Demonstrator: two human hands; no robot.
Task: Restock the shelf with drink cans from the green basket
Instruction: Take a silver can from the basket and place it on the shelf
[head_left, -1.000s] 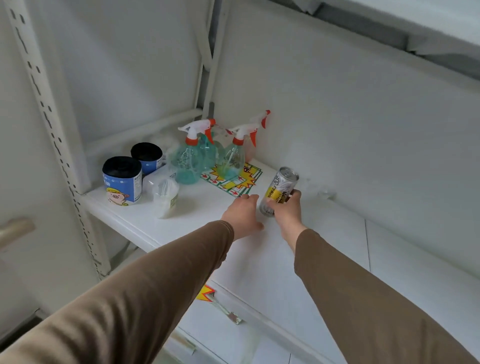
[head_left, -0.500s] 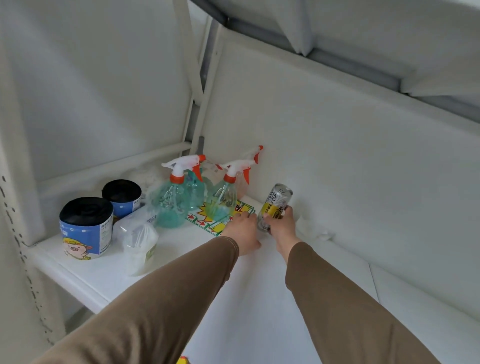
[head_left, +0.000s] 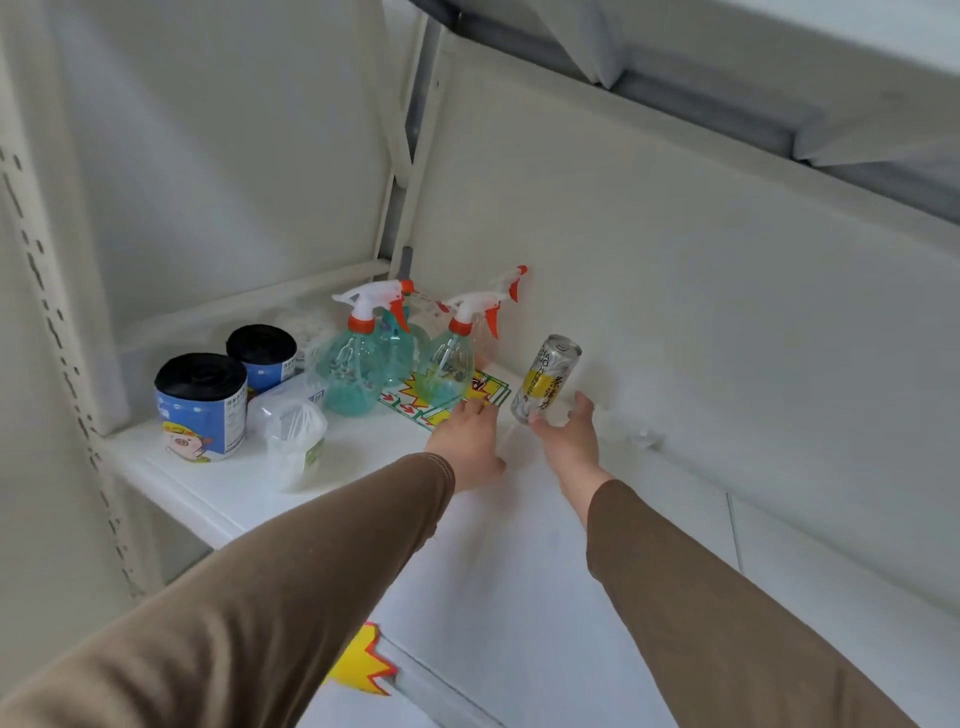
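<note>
Head view: The can (head_left: 545, 379) stands slightly tilted on the shelf (head_left: 519, 519), near the back wall and just right of the spray bottles (head_left: 447, 358). Half a second ago the right hand (head_left: 569, 441) gripped the can; its fingers are now spread and loosened around the base, thumb possibly still touching. The left hand (head_left: 470, 441) rests flat left of the can, fingers together. Judgement: placement is essentially complete; the basket is out of view.
</note>
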